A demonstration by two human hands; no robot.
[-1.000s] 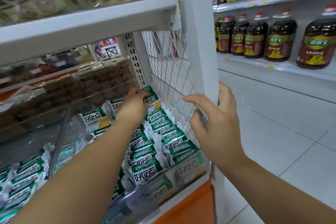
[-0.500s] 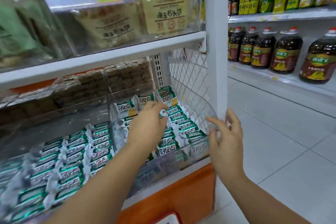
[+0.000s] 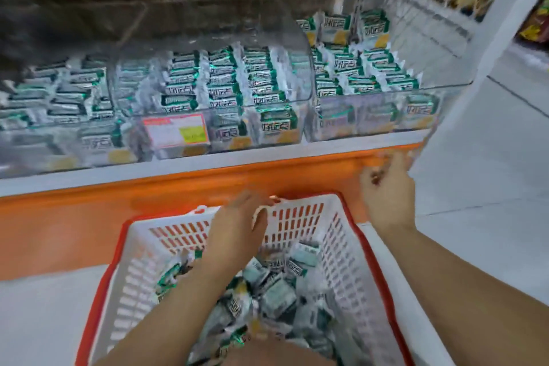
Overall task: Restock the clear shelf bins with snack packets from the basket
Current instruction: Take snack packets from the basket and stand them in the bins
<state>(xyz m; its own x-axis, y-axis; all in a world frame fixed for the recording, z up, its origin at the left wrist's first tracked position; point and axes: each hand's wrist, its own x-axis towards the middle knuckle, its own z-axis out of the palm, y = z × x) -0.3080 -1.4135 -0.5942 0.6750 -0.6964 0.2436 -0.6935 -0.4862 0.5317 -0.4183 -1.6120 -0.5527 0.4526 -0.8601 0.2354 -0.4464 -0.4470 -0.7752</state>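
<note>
Spillage threatens if green-and-white foil snack packets (image 3: 276,294) from the near white slotted basket (image 3: 350,270), under the straight-fingered empty left hand (image 3: 237,226), overfill far brimming clear plastic bins (image 3: 445,85); blurred right hand (image 3: 386,193): grip cannot be told.

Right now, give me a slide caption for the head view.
Left hand over a basket of snack packets, right hand beside it, below stocked clear bins.

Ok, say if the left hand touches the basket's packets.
Cannot tell. Head view: left hand hovers blurred over the basket, its forearm hiding the packets beneath.
</note>
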